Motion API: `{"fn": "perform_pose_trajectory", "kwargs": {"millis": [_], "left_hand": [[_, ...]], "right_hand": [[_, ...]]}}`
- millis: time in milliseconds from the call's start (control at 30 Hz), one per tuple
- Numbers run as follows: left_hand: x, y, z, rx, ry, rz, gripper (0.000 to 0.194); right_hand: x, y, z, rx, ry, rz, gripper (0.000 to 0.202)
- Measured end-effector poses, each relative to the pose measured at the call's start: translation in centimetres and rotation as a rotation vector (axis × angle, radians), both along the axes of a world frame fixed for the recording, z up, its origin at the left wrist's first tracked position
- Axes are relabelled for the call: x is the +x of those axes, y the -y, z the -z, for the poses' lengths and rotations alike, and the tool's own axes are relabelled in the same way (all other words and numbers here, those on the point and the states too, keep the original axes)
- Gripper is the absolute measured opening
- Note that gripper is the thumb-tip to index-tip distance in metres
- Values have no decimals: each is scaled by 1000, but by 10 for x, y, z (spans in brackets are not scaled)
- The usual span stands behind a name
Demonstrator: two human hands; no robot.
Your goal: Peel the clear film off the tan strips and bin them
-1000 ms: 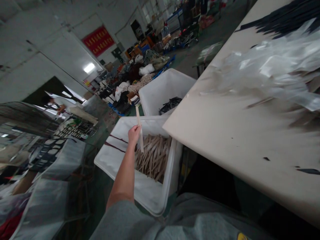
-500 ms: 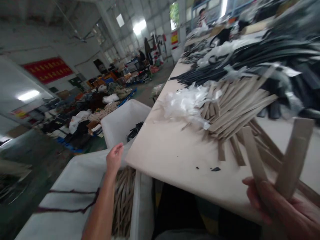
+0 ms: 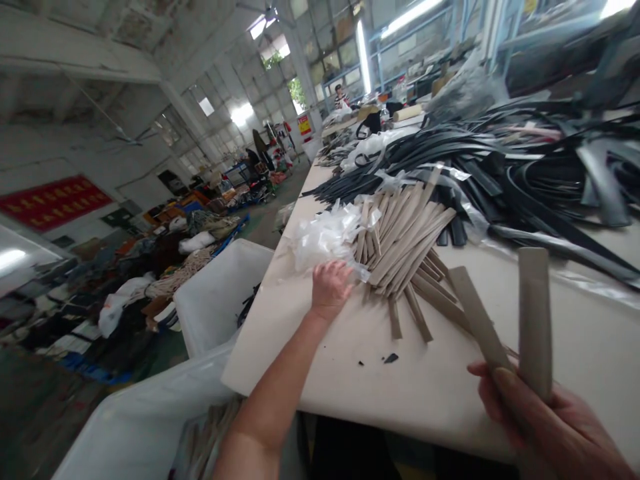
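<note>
My right hand (image 3: 545,407) is closed round taupe flat strips (image 3: 535,320); two ends stick up from it in a V above the table's near right side. My left hand (image 3: 331,288) is over the table at the edge of a crumpled heap of clear plastic (image 3: 327,233), fingers bent and slightly apart, tips partly hidden. No held thing shows in it. Just right of that hand lies a fanned pile of the same taupe strips (image 3: 410,240), some hanging out towards me.
The pale table (image 3: 300,373) also bears long black strips (image 3: 540,180) and small black scraps (image 3: 391,358). On the left stand a white bin (image 3: 215,287) and a nearer white bin (image 3: 135,427) with taupe strips inside. A person (image 3: 341,97) is far behind.
My left hand has moved from above the bins, rightward onto the table beside the plastic and the strip pile. The view has swung right. My right hand still holds its strips.
</note>
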State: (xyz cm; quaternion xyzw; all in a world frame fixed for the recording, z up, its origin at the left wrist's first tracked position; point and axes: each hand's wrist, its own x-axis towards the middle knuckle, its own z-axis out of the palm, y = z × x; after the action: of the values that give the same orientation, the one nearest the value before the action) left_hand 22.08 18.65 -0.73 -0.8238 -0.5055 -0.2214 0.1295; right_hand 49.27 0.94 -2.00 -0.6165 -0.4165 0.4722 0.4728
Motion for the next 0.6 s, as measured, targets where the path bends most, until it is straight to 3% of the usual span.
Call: {"fn": "perform_pose_trajectory", "kwargs": {"millis": [133, 233, 400, 500, 600], "left_hand": [[15, -20, 10, 21, -11, 9, 16], [13, -8, 5, 107, 101, 51, 9], [6, 58, -14, 246, 312, 190, 11], [5, 101, -17, 289, 356, 240, 15], [1, 129, -10, 292, 347, 246, 17]], "right_hand": [[7, -3, 5, -30, -196, -108, 58], [13, -4, 7, -17, -202, -163, 58], [4, -15, -1, -94, -164, -240, 64], [-19, -28, -12, -166, -152, -427, 70], [-49, -41, -23, -158, -109, -617, 62]]}}
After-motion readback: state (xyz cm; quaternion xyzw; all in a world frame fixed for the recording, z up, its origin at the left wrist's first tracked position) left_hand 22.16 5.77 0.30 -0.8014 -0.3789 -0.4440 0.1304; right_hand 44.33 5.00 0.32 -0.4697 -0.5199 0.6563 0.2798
